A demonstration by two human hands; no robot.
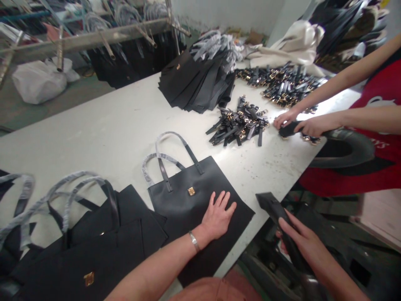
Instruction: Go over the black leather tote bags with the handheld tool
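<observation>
My left hand (218, 215) lies flat with its fingers spread on the front of a black tote bag (175, 209). The bag rests flat on the table, its two plastic-wrapped handles (171, 156) pointing away from me and a gold clasp (191, 191) near its top edge. In my right hand (302, 238) is a black vacuum nozzle (272, 205) with a wide flat mouth, its fingers wrapped round the tube. The nozzle's tip is by the table's near edge, right of the bag and apart from it.
More black totes (125, 234) overlap at left. A fanned stack of black bags (197, 79) lies at the back, beside piles of black straps with gold buckles (241, 121). Across the corner, a co-worker's hands (313, 125) hold a black nozzle on a thick hose (357, 146).
</observation>
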